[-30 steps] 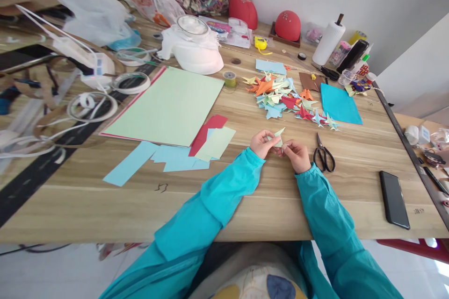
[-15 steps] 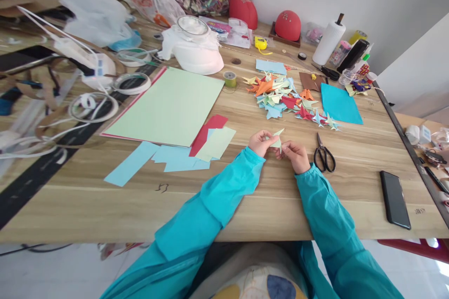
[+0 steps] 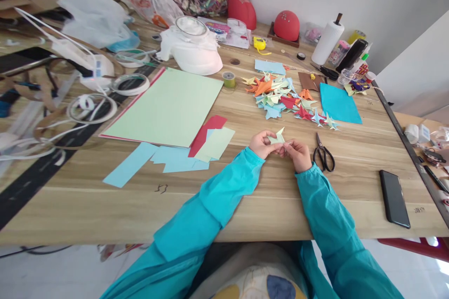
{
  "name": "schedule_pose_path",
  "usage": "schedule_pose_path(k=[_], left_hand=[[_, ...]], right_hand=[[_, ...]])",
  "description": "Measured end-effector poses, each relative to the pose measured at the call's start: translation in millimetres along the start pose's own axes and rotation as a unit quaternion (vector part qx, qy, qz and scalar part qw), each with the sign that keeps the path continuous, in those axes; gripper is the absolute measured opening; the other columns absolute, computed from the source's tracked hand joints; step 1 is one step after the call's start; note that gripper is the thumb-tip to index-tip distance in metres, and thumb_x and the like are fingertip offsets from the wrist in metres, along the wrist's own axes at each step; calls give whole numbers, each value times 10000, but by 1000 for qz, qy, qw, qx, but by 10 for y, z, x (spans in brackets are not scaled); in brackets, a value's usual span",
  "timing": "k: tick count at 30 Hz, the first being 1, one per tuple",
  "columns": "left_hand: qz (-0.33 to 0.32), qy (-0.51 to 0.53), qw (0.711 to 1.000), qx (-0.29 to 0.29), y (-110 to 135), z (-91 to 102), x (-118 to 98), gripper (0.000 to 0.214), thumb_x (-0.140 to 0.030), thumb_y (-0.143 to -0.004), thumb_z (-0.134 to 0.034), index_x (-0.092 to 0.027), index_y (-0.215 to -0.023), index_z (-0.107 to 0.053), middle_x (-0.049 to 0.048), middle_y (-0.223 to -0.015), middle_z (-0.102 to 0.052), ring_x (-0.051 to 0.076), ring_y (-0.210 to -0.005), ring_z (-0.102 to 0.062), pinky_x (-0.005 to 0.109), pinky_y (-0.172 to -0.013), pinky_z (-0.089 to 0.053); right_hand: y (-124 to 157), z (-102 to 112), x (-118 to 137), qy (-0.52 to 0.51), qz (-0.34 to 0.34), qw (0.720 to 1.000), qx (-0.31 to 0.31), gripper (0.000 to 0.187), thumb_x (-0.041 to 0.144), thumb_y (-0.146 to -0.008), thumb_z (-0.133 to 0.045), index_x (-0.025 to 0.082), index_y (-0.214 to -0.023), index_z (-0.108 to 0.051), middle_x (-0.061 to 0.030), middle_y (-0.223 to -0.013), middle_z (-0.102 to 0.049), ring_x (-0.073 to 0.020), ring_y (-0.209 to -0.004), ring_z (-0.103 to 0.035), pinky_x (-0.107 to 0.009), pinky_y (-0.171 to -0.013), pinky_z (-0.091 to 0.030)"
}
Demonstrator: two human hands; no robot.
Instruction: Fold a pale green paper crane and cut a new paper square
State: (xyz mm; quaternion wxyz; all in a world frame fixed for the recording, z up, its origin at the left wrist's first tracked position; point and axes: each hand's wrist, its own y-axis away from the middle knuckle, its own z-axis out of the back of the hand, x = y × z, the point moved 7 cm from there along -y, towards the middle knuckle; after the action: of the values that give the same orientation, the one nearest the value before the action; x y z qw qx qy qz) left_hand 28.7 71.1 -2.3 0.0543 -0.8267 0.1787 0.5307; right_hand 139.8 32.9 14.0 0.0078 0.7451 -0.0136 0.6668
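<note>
A small pale green folded paper figure (image 3: 277, 138) is pinched between my two hands above the table. My left hand (image 3: 261, 145) closes on its left side, thumb along the lower edge. The fingertips of my right hand (image 3: 298, 154) grip its right end, close to the left thumb. Just right of that hand lie black-handled scissors (image 3: 324, 154), blades pointing away from me. Beyond the hands spreads a pile of folded paper figures (image 3: 277, 96) in orange, red, blue and pale green.
Left of my hands are cut paper strips (image 3: 130, 164) and a stack of pale green sheets (image 3: 168, 107). A thread spool (image 3: 229, 80) stands behind them. On the right are a turquoise square (image 3: 340, 103) and a phone (image 3: 394, 199). Cables and white rings (image 3: 91, 108) clutter the left.
The paper figure has turned in my fingers, its pointed tip now more upright. My right fingertips have come closer to the left thumb.
</note>
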Motion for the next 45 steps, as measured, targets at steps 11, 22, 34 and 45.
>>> schedule_pose_path(k=[11,22,34,45], left_hand=[[83,98,990,58,6,-73,68,529,-249,-453,-831,-96,-889,-572,57,-659,-696,165,-570,-658,271,-551,-542],[42,75,996,6,-59,23,72,447,-272,-488,-800,-112,-848,-586,41,-683,-684,179,-599,-656,314,-598,-540],[24,88,996,-24,-72,62,32,405,-280,-490,-790,-119,-809,-599,43,-697,-688,183,-618,-655,317,-590,-538],[55,126,990,-34,-56,53,7,360,-287,-506,-779,-121,-786,-625,51,-708,-691,189,-607,-656,318,-578,-533]], right_hand=[[3,27,-50,-123,-54,991,-22,279,385,-677,-693,167,-579,-550,16,-460,-590,-90,-379,-497,-207,-390,-372],[-31,133,-79,-125,-46,990,-54,285,387,-705,-657,175,-580,-514,18,-460,-576,-101,-391,-501,-220,-396,-390],[-39,328,-3,-86,52,984,-147,213,389,-767,-585,186,-833,-596,5,-638,-618,-105,-529,-560,-233,-492,-461],[-15,205,114,77,149,980,-106,196,257,-723,-646,219,-915,-640,-15,-780,-616,-132,-672,-588,-237,-517,-481]])
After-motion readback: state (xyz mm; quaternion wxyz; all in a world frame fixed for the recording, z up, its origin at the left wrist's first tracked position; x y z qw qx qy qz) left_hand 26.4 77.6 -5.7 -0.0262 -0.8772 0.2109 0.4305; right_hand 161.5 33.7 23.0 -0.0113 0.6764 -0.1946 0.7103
